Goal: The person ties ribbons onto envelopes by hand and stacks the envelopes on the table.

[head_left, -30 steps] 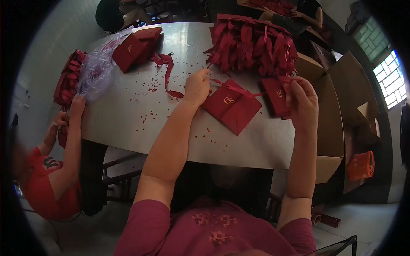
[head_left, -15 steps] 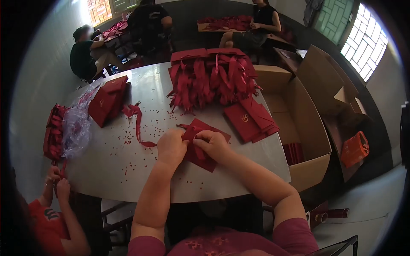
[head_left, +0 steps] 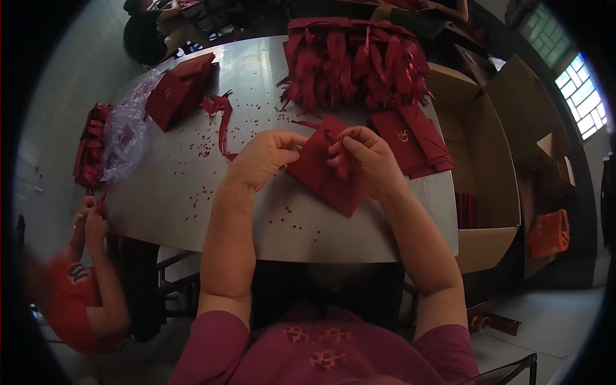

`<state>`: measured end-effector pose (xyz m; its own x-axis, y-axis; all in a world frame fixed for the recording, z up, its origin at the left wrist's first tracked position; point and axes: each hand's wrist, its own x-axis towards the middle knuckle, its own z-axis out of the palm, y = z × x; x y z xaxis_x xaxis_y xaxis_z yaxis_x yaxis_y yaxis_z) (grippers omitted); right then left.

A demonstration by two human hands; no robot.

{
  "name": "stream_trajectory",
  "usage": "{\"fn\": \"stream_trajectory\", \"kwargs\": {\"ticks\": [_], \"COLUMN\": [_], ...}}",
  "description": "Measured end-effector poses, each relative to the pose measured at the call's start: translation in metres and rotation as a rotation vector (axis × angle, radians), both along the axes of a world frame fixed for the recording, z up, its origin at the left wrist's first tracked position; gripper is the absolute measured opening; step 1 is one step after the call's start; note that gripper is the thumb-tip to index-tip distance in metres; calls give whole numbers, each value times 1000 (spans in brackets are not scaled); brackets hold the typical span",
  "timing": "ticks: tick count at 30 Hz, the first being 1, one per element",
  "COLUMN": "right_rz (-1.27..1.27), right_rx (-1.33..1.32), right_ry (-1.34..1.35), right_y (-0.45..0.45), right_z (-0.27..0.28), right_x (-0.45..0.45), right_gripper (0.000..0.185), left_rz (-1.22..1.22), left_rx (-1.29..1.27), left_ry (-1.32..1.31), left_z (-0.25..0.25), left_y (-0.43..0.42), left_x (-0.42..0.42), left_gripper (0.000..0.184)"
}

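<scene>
1. Closest to me, a red gift bag (head_left: 327, 183) sits askew between the two hands over the desk (head_left: 289, 249); I can't tell whether it rests on the surface.
2. I see the right hand (head_left: 346, 142) with its grip closed on a red ribbon (head_left: 341, 169) at the bag's face; the fingers partly cover it.
3. The left hand (head_left: 296, 146) has a narrow grip at the bag's left edge; I cannot tell whether it pinches anything.
4. On my right, an open cardboard box (head_left: 489, 249) stands beside the desk with several red items (head_left: 466, 210) in its near corner, too dark to identify.
5. Just beyond the right hand lies a stack of flat red bags (head_left: 401, 136), the top one bearing a gold emblem.
6. On the left, I make out crumpled clear plastic (head_left: 125, 141); glare obscures anything inside.
7. Farther off, a row of red bags (head_left: 356, 64) stands hung with ribbons that hide their fronts.
8. At the top, the frame cuts off seated people (head_left: 144, 35).
</scene>
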<state>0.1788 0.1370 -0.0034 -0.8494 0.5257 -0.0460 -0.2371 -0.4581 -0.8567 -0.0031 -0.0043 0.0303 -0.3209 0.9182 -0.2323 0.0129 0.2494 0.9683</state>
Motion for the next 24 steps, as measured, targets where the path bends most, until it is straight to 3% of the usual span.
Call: {"fn": "stream_trajectory", "kwargs": {"ticks": [2,18,24], "right_rz": [8,80,107], "right_rx": [16,193,254], "right_ry": [-31,-172,-295], "right_y": [-1,-15,-20], "right_z": [-3,1,10], "right_x": [0,1,1], "right_gripper": [10,13,11], "left_rz": [-10,71,18], "left_rx": [16,68,181], "left_ry": [-100,-149,-309], "left_z": [-8,-8,-5], "left_y": [1,2,2], "left_x": [-6,-1,10], "left_gripper": [33,29,30]}}
